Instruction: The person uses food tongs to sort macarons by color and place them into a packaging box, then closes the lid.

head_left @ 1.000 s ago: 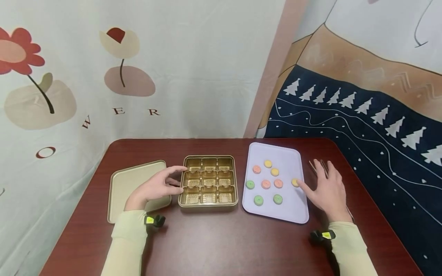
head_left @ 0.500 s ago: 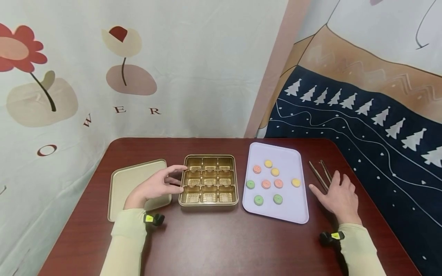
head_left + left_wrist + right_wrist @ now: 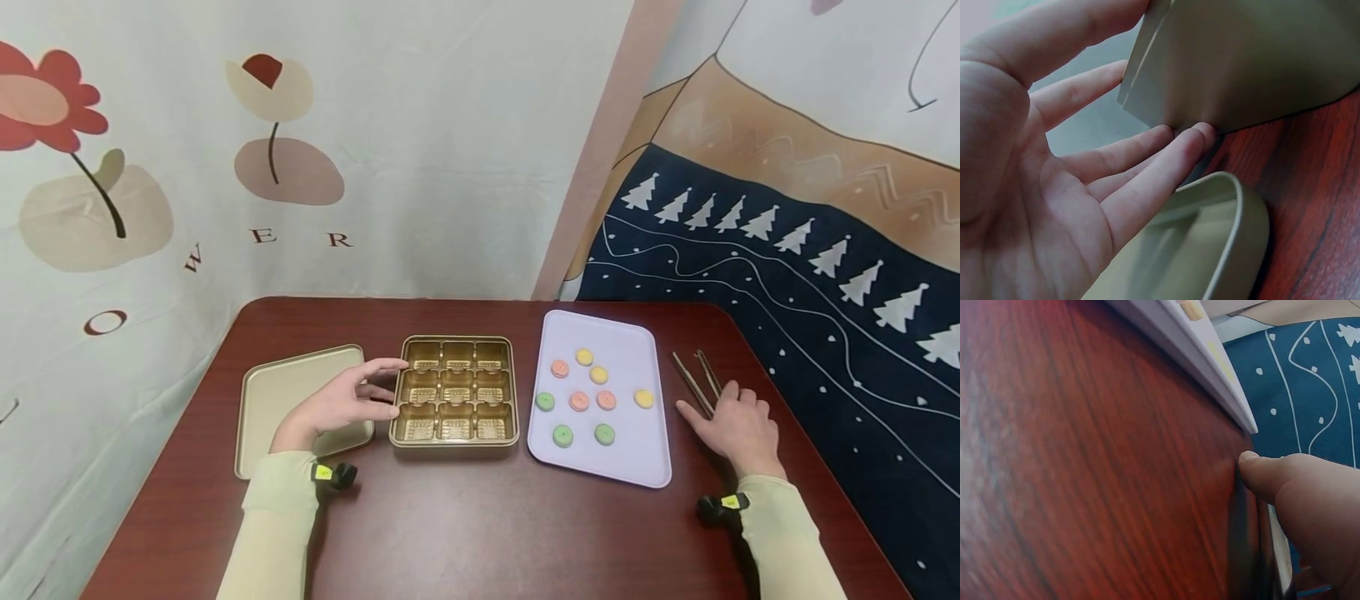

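Observation:
My left hand (image 3: 337, 407) touches the left side of a gold box (image 3: 455, 392) with thumb and fingertips, its fingers extended. Inside the box is a gold insert with several square compartments. The left wrist view shows fingertips against the box's outer wall (image 3: 1254, 62). Under that hand lies the box's lid (image 3: 281, 396), turned up with its rim showing. On the right, my right hand (image 3: 738, 429) lies over the lower part of metal tongs (image 3: 692, 379), thumb apart from the other fingers. Its palm side is hidden; in the right wrist view only the thumb (image 3: 1310, 500) shows clearly.
A pale lilac tray (image 3: 600, 462) stands between the box and the right hand. It bears several small round macaron-like pieces: yellow (image 3: 643, 398), pink (image 3: 578, 401) and green (image 3: 562, 435). Everything is on a dark red wooden table (image 3: 465, 517), with printed cloth behind it.
My right hand has moved right and toward the near edge, away from the tray's right side and onto the tongs' lower part, uncovering their tips. The left hand stays at the box.

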Motion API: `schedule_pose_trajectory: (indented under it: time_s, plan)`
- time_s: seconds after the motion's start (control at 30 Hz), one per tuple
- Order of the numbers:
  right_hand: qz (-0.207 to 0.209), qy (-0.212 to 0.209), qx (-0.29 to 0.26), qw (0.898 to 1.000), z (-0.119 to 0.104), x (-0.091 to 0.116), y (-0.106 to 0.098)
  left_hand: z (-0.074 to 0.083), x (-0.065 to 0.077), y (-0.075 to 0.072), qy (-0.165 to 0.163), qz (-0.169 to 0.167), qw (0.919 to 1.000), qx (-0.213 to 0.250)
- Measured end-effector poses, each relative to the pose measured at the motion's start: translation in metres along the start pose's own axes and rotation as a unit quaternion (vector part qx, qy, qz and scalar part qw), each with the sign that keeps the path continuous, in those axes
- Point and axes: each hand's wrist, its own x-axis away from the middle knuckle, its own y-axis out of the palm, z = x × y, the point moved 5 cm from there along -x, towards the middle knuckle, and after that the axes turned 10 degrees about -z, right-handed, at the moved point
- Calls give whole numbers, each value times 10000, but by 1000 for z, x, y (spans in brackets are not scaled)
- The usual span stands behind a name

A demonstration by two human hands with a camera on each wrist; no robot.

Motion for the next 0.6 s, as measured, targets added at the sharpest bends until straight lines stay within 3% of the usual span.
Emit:
schedule_pose_trajectory:
  time_s: [0.6]
  plan:
    - [370, -162, -299, 9987, -5, -7, 3, 4, 1, 1, -45, -59, 10000, 16]
